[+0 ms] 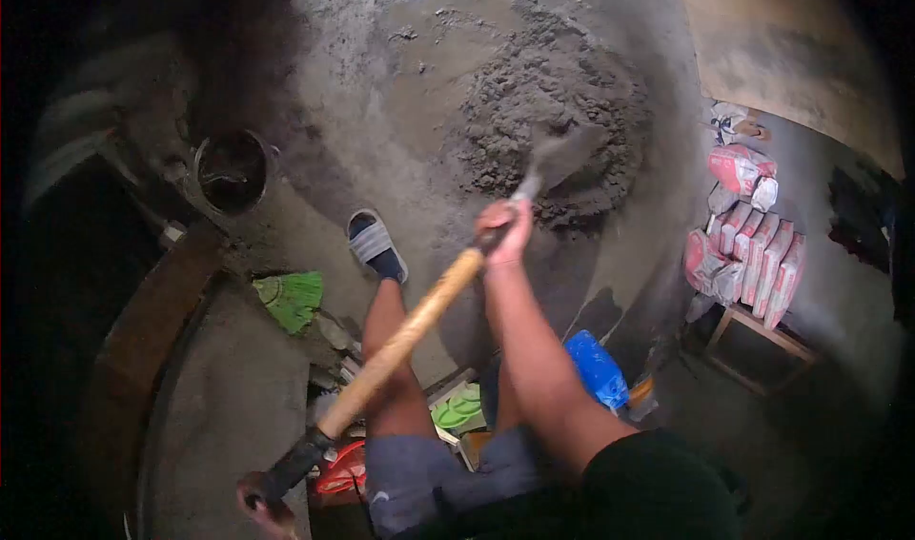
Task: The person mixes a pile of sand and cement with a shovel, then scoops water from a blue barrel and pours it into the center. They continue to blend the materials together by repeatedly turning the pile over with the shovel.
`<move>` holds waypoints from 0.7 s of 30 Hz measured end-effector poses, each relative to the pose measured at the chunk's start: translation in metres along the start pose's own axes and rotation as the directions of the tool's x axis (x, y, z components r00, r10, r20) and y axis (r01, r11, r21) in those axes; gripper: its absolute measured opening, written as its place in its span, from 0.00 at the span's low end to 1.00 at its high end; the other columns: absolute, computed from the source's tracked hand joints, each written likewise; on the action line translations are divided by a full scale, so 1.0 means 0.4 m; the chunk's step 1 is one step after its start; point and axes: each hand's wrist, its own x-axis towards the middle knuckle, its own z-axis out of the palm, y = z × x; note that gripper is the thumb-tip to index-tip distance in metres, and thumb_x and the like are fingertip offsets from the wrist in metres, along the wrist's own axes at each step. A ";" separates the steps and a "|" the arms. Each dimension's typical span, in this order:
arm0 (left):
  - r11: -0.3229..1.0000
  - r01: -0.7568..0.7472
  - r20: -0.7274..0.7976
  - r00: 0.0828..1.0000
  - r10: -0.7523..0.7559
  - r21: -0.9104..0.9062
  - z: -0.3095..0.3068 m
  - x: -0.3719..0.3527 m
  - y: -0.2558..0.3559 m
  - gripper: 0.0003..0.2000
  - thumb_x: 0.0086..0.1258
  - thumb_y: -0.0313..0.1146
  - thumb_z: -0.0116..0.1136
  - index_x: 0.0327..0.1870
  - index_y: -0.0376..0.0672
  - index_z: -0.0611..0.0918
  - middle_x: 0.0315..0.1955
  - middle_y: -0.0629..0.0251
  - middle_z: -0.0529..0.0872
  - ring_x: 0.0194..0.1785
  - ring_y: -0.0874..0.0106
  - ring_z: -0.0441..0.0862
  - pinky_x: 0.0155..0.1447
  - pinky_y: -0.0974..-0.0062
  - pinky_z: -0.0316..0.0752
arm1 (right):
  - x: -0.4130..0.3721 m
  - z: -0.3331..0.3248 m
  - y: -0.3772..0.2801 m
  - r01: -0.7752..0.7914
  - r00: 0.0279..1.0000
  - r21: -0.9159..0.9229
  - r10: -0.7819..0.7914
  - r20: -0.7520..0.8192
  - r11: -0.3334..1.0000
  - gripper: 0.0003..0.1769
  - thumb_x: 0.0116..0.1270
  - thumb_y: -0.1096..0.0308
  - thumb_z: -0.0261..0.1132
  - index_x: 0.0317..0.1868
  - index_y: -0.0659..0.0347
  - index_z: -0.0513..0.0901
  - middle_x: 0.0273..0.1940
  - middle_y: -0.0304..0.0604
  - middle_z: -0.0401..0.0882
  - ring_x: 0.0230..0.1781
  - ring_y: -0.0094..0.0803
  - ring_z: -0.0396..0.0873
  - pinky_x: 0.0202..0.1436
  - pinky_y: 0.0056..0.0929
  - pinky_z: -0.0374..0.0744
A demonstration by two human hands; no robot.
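Note:
A shovel with a pale wooden shaft [410, 338] runs diagonally across the view, from the lower left up to the grey mound. My right hand [507, 232] is closed round the shaft's lower end, just above the metal neck. At the lower left, my left hand [265, 511] grips the dark handle at the top end, partly in shadow. The blade [570, 157] is blurred and lies in the heap of damp grey mortar mix [534, 87]. Beneath the shaft show my legs in grey shorts [415, 473] and one foot in a striped slide sandal [372, 243].
A bucket [232, 173] stands at the left, with a green broom head [290, 299] below it. Near my legs lie green slippers [457, 407] and a blue bag [598, 368]. Several red-and-white sacks [762, 259] stand at the right, below a wooden board [791, 54].

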 end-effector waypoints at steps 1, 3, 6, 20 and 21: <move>0.818 0.526 -0.139 0.815 -0.563 -0.232 0.058 -0.036 0.019 0.22 0.69 0.56 0.49 0.42 0.43 0.77 0.31 0.72 0.76 0.28 0.71 0.74 0.36 0.60 0.71 | 0.019 -0.078 0.057 0.090 0.975 -0.313 -0.147 -0.166 0.946 0.18 0.60 0.51 0.64 0.23 0.52 0.69 0.17 0.33 0.66 0.18 0.25 0.69 0.24 0.26 0.72; 0.522 0.785 0.152 0.591 -0.792 -0.335 -0.320 -0.329 -0.489 0.26 0.68 0.57 0.47 0.51 0.42 0.74 0.44 0.65 0.75 0.43 0.69 0.73 0.48 0.67 0.71 | 0.044 -0.182 0.186 -0.131 0.890 -0.297 -0.019 -0.455 0.946 0.18 0.58 0.51 0.66 0.24 0.50 0.69 0.16 0.35 0.66 0.18 0.31 0.70 0.26 0.33 0.73; 0.511 0.838 -0.243 0.464 -0.852 -0.191 -0.136 -0.242 -0.216 0.25 0.69 0.57 0.46 0.51 0.43 0.74 0.43 0.65 0.75 0.42 0.70 0.73 0.47 0.68 0.71 | 0.058 -0.354 0.383 -0.386 0.780 -0.135 0.245 -0.576 0.912 0.16 0.58 0.54 0.67 0.27 0.51 0.70 0.20 0.38 0.69 0.20 0.33 0.71 0.30 0.33 0.76; 0.365 0.854 0.071 0.419 -0.905 -0.371 0.764 -0.084 -0.533 0.17 0.72 0.51 0.42 0.43 0.48 0.74 0.33 0.69 0.76 0.30 0.79 0.70 0.33 0.79 0.69 | 0.560 -0.403 -0.330 -0.202 0.833 -0.499 -0.120 -0.540 0.843 0.11 0.56 0.61 0.60 0.27 0.57 0.69 0.20 0.42 0.69 0.20 0.35 0.70 0.30 0.39 0.75; 0.349 0.843 0.109 0.425 -0.898 -0.409 0.824 -0.103 -0.476 0.16 0.72 0.52 0.42 0.38 0.48 0.73 0.26 0.71 0.74 0.25 0.79 0.68 0.28 0.79 0.66 | 0.578 -0.430 -0.353 -0.163 0.857 -0.463 -0.108 -0.504 0.871 0.11 0.56 0.62 0.60 0.28 0.57 0.68 0.21 0.41 0.68 0.20 0.34 0.69 0.30 0.38 0.75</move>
